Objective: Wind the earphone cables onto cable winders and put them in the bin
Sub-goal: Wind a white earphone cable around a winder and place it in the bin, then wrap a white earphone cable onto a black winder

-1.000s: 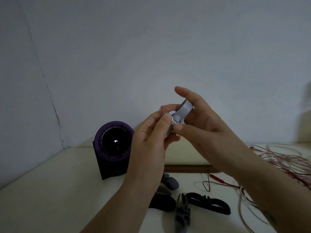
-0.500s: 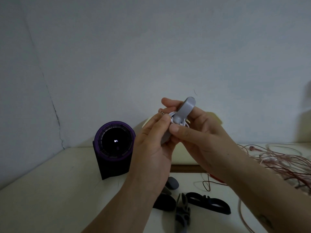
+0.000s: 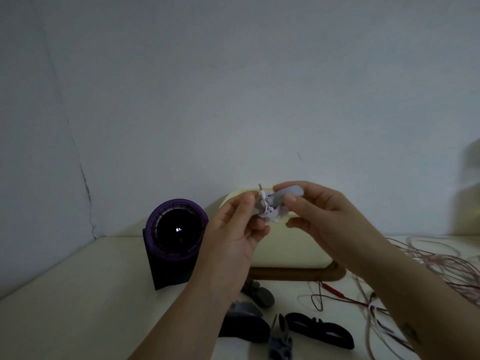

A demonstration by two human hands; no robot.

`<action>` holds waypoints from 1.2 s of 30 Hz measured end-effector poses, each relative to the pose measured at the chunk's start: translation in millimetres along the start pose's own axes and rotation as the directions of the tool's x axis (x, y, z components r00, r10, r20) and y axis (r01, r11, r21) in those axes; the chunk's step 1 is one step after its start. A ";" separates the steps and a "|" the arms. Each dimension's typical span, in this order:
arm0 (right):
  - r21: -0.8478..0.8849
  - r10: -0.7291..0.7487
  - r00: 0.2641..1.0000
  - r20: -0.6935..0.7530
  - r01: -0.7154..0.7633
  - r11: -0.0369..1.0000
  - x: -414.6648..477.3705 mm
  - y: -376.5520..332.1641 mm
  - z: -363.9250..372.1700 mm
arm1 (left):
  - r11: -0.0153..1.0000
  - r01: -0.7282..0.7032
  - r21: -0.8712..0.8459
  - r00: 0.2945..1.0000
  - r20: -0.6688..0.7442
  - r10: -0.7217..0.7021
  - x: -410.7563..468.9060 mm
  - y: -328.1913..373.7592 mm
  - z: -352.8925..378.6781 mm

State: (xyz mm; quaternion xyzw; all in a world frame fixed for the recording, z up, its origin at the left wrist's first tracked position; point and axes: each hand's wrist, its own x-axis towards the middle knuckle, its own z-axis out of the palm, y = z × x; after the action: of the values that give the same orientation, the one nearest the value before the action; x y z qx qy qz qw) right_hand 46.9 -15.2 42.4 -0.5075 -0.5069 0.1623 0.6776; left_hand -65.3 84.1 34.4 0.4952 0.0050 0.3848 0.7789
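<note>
**Grey winder up in both hands, white cable bunched on it**

Both hands are raised over the desk, close together, with the winder bridging them. The right hand [image 3: 324,219] grips a grey plastic cable winder [image 3: 285,194] at its right end, thumb in front and fingers curled behind. The left hand [image 3: 233,229] pinches the white earphone cable [image 3: 270,213], which sits in loose-looking loops around the winder's left part. Its little metal jack plug [image 3: 260,188] pokes up just above the left thumb. It's pretty dim, so I can't tell how neat the wraps are.

Right behind the hands there's a cream rounded container with a brown wooden base [image 3: 291,253], against the wall. Left of that stands a black cylinder gadget with a purple rim [image 3: 174,237], with a tiny light spot on its dark face.

Down on the cream desk [image 3: 65,307] there are spare winders. A chunky black winder [image 3: 244,327] lies by the left forearm, with a flat black winder [image 3: 320,329] to its right. A small grey-blue winder [image 3: 280,342] lies between them, and a dark grey winder [image 3: 259,294] sits nearer the wooden base.

A tangle of pink and red earphone cables [image 3: 441,263] sprawls across the right side of the desk, under the right forearm.
</note>
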 end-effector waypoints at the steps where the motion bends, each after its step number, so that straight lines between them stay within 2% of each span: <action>1: -0.003 0.001 1.000 -0.029 -0.002 1.000 1.9 1.7 -0.3 | 1.000 0.001 0.015 1.000 0.006 -0.001 1.2 1.2 -2.8; 3: 0.026 0.008 0.996 -0.084 -0.006 1.000 8.5 6.8 -4.3 | 0.987 -0.022 0.159 1.000 -0.004 0.022 7.8 -1.5 -11.9; 4: 0.017 0.018 0.992 -0.128 -0.016 1.000 13.6 9.6 -7.7 | 0.942 -0.055 0.330 0.998 -0.016 0.063 12.8 -3.8 -18.0; 5: -0.023 0.023 0.983 -0.184 -0.027 0.999 20.3 12.2 -12.0 | 0.840 -0.099 0.534 0.992 -0.013 0.126 18.9 -6.0 -25.4; 7: -0.186 -0.013 0.951 -0.308 -0.047 0.981 37.3 17.9 -23.4 | 0.515 -0.184 0.837 0.975 0.089 0.203 30.8 -11.3 -39.4; 8: -0.286 -0.047 0.933 -0.357 -0.062 0.956 46.6 21.5 -28.9 | 0.361 -0.211 0.908 0.972 0.156 0.176 36.1 -15.9 -46.8; 10: -0.494 -0.080 0.923 -0.377 -0.127 0.860 61.9 29.0 -37.2 | 0.123 -0.237 0.964 0.971 0.232 0.056 45.6 -27.4 -58.3; 11: -0.584 -0.067 0.932 -0.355 -0.165 0.795 66.7 32.9 -39.8 | 0.040 -0.240 0.970 0.971 0.239 0.013 47.4 -30.8 -60.5; 12: -0.645 -0.052 0.941 -0.335 -0.189 0.741 68.7 35.0 -42.8 | -0.002 -0.242 0.970 0.970 0.242 -0.002 49.0 -33.8 -61.3; 14: -0.695 -0.073 0.947 -0.313 -0.176 0.697 68.3 32.1 -46.2 | -0.008 -0.246 0.969 0.969 0.246 0.004 50.4 -33.9 -62.2; 17: -0.714 -0.093 0.959 -0.268 -0.132 0.688 52.7 18.1 -53.4 | -0.040 -0.257 0.966 0.966 0.257 -0.002 49.3 -34.8 -63.2; 21: -0.793 -0.021 0.983 -0.182 -0.134 0.595 19.2 7.8 -75.1 | -0.115 -0.233 0.966 0.971 0.238 0.029 43.4 -39.5 -56.9; 23: -0.812 0.053 0.985 -0.163 -0.165 0.560 1.6 3.2 -87.4 | -0.106 -0.282 0.954 0.951 0.292 0.100 37.9 -43.3 -48.1; 25: -0.824 0.129 0.980 -0.153 -0.199 0.530 -14.7 0.2 -100.1 | -0.047 -0.371 0.928 0.920 0.374 0.116 30.8 -49.3 -34.0; 27: -0.859 0.193 0.971 -0.144 -0.219 0.462 -31.0 -1.0 -113.9 | 0.042 -0.437 0.899 0.900 0.436 0.024 21.2 -60.6 -15.3; 29: -0.896 0.302 0.945 -0.126 -0.239 0.374 -47.9 -4.0 -123.1 | 0.086 -0.450 0.889 0.880 0.458 -0.127 12.6 -76.4 6.2; 33: -0.967 0.523 0.844 -0.117 -0.218 0.135 -73.7 -1.6 -121.9 | 0.023 -0.466 0.884 0.841 0.451 -0.298 3.8 -111.6 37.4; 36: -0.982 0.547 0.829 -0.121 -0.180 0.056 -86.7 7.1 -120.8 | 0.004 -0.436 0.900 0.828 0.403 -0.390 0.3 -133.8 48.7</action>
State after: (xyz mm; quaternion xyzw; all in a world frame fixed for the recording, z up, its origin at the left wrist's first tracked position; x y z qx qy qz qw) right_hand 114.3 -138.9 -5.5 -0.8997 -0.4324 0.0381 0.0448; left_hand 33.4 18.3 -44.4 0.9818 0.0378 0.1137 0.1475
